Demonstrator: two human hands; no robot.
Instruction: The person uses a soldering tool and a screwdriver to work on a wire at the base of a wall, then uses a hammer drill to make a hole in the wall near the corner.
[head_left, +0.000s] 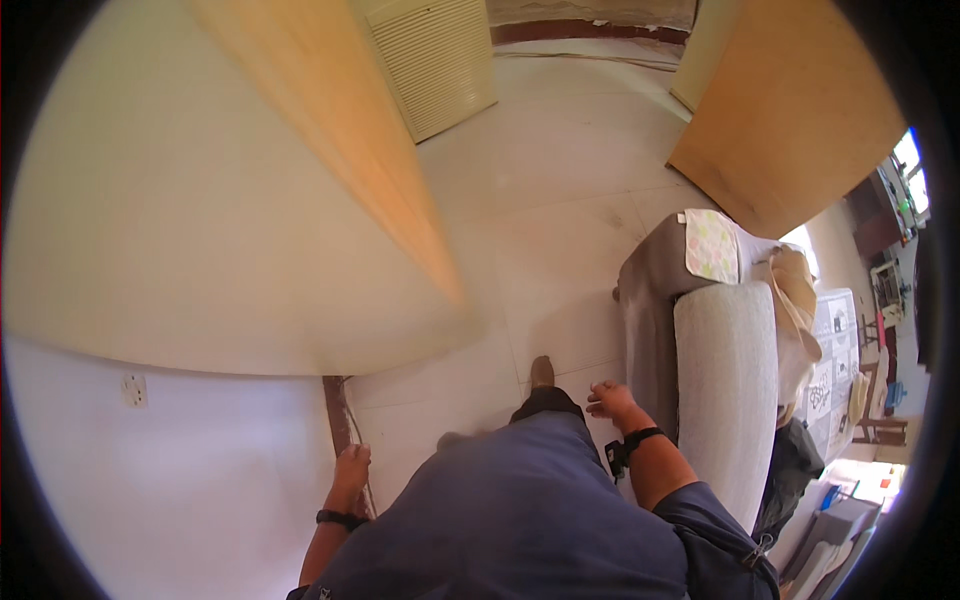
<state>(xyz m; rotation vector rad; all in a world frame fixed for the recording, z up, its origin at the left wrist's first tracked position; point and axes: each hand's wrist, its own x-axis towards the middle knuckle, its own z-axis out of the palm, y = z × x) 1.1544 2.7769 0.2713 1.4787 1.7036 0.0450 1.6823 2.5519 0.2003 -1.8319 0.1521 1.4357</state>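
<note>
- Beneath and ahead of both hands, a pale tiled floor (560, 190) stretches away.
- Ahead of the left hand (351, 470) and to its left, a tall pale panel (200, 200) with a wood-coloured edge stands well apart from the fingers.
- To the left of the left hand, a white wall (220, 460) runs back under the panel.
- Just to the right of the right hand (610, 400), a grey sofa (725, 390) stands; it is the thing nearest that hand.
- Well ahead of the right hand and to its right, a brown board (790, 110) leans at a tilt.
- Far ahead, between the directions of the two hands, a slatted panel (440, 65) stands on the floor.
- Right of the right hand, beyond the sofa's front, a beige cloth (795, 300) hangs in folds.
- Ahead of the right hand, a patterned cloth (711, 245) lies over the sofa.
- Close beside the left hand, a brown strip (340, 410) edges the wall.
- The right hand has its fingers loosely bent and apart, with nothing visible in it; the left hand's fingers curl in, and I cannot tell whether they close on anything.
- Between the hands and slightly ahead, a brown shoe (541, 372) shows.
- Well left of the left hand, a socket (134, 391) sits in the wall.
</note>
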